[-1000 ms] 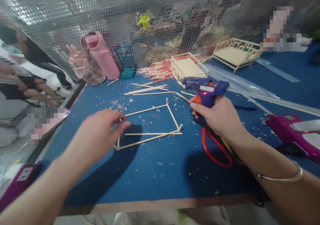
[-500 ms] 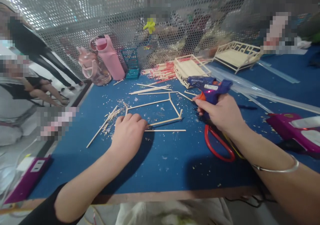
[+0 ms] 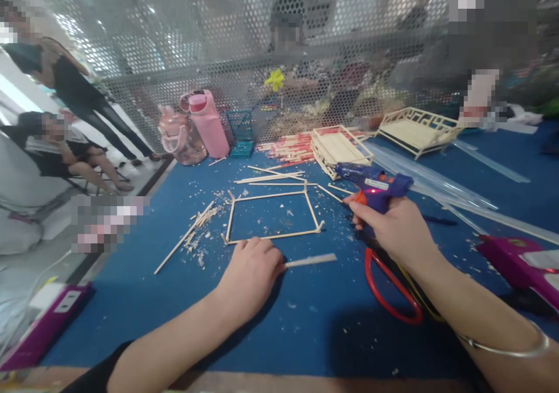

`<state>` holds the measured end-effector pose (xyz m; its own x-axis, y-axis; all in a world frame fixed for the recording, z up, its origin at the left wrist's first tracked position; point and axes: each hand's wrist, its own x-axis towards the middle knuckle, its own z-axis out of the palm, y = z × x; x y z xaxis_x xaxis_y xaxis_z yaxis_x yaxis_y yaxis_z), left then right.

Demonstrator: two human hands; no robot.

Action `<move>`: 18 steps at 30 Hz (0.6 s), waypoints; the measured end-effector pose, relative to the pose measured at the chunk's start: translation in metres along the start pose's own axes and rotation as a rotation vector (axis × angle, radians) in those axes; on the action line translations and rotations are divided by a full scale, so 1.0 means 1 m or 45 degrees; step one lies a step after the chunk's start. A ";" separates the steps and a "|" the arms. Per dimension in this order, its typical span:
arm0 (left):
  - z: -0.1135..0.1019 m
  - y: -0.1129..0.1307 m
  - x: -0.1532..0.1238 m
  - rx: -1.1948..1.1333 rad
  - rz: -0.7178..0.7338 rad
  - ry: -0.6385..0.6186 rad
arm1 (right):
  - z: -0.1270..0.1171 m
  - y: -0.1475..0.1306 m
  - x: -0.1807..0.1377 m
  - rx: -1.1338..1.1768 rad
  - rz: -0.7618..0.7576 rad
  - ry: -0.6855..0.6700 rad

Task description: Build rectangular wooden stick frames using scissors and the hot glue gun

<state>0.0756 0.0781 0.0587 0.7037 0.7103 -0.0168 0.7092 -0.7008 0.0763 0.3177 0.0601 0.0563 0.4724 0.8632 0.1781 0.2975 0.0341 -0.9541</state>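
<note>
My left hand [image 3: 251,273] is curled on the blue tabletop [image 3: 279,329] and pinches the near end of a thin wooden stick [image 3: 311,259] that points right. Just beyond it lies a square frame of glued sticks [image 3: 273,216]. My right hand [image 3: 395,227] grips a blue glue gun [image 3: 374,184] with an orange trigger and a lit red lamp, its nozzle pointing left toward the frame's right corner.
Red-handled scissors [image 3: 388,291] lie under my right wrist. Loose sticks [image 3: 271,177] and shavings scatter behind the frame. Stick-built trays [image 3: 340,147], two pink bottles [image 3: 212,124] and a teal basket [image 3: 241,132] line the mesh screen. Purple cases [image 3: 519,262] sit at both sides. People sit at far left.
My left hand slid right and nearer, taking hold of the loose stick that lay in front of the frame. The frame now lies flat and square. The glue gun stayed in my right hand.
</note>
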 end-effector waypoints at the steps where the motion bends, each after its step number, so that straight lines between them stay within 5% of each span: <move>1: -0.003 0.000 -0.004 -0.064 0.015 0.026 | 0.000 0.000 0.000 0.003 0.008 -0.004; 4: -0.023 -0.015 -0.011 -0.236 -0.121 0.213 | 0.003 0.000 0.000 0.019 0.046 -0.017; 6: -0.038 -0.039 -0.008 -0.236 -0.442 0.360 | 0.005 0.001 -0.001 0.035 0.069 -0.038; 9: -0.049 -0.078 0.010 -0.185 -0.822 0.208 | 0.009 0.001 -0.002 0.060 0.075 -0.062; 13: -0.035 -0.103 0.036 -0.263 -0.811 0.100 | 0.011 0.002 -0.003 0.041 0.105 -0.075; 18: -0.019 -0.097 0.043 -0.363 -0.825 0.162 | 0.009 0.006 -0.002 0.039 0.108 -0.054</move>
<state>0.0361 0.1783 0.0693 0.1227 0.9919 -0.0320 0.9316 -0.1040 0.3482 0.3105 0.0632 0.0483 0.4590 0.8842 0.0864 0.2323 -0.0256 -0.9723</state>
